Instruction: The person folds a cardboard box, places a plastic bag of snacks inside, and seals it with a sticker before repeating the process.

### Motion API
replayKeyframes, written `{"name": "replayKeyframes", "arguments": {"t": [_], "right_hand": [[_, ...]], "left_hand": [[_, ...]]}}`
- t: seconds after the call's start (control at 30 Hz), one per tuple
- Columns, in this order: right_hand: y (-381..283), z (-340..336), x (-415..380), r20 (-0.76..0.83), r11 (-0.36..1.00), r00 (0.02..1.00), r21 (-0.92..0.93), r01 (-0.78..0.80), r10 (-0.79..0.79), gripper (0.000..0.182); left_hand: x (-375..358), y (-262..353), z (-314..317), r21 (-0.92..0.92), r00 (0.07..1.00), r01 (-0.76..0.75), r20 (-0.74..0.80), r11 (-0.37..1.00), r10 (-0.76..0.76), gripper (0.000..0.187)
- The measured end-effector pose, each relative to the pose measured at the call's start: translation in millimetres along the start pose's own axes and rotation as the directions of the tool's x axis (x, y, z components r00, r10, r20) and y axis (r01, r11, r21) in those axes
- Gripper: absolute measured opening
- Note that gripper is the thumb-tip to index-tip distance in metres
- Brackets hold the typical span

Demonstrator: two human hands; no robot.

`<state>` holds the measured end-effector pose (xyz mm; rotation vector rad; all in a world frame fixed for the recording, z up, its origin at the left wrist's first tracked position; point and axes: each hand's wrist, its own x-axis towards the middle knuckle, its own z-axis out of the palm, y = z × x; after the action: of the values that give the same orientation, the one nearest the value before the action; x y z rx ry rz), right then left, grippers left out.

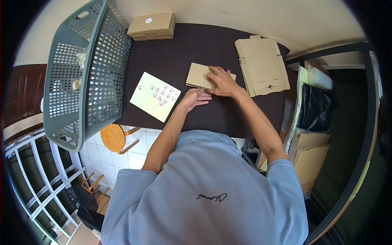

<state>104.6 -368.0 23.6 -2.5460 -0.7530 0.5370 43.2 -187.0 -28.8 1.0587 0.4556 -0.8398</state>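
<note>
A small folded cardboard box (199, 75) lies on the dark table in front of me. My right hand (222, 83) rests on its top and right part, fingers spread and bent over the cardboard. My left hand (196, 98) is at the box's near edge, palm turned up, its fingers reaching toward my right hand's fingertips. Nothing shows in the left palm. To the left lies a pale sheet (153, 102) with several round stickers. Flat unfolded cardboard pieces (263, 65) lie on the right.
Folded boxes (152, 25) are stacked at the back left, the top one with a round sticker. A large green perforated basket (107, 69) stands at the left. A wooden stool (113, 138) is below the table (179, 49). Shelving with cardboard (309, 161) stands right.
</note>
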Motion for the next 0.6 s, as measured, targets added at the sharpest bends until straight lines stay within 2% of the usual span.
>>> {"name": "replayKeyframes", "arguments": {"t": [0.07,0.2,0.43,0.6], "right_hand": [[-0.8,0.6,-1.0,0.035,0.997,0.999,-0.075,0.024,-0.021,0.052],[-1.5,1.0,-0.5,0.059,0.996,0.997,-0.073,0.055,-0.051,0.051],[1.2,4.1,1.0,0.000,0.998,0.998,-0.032,0.057,-0.058,0.044],[2.0,2.5,2.9,-0.011,0.999,0.999,-0.006,0.047,-0.047,0.040]], "left_hand": [[1.2,-0.3,-1.8,-0.007,1.000,0.004,0.001,1.000,-0.004,0.044],[0.3,0.3,-0.9,0.008,1.000,0.016,-0.014,1.000,-0.016,0.043],[-0.6,2.5,1.4,0.033,1.000,0.007,-0.009,0.999,-0.007,0.042],[0.0,4.3,4.0,0.157,0.997,0.031,-0.072,0.987,-0.020,0.041]]}}
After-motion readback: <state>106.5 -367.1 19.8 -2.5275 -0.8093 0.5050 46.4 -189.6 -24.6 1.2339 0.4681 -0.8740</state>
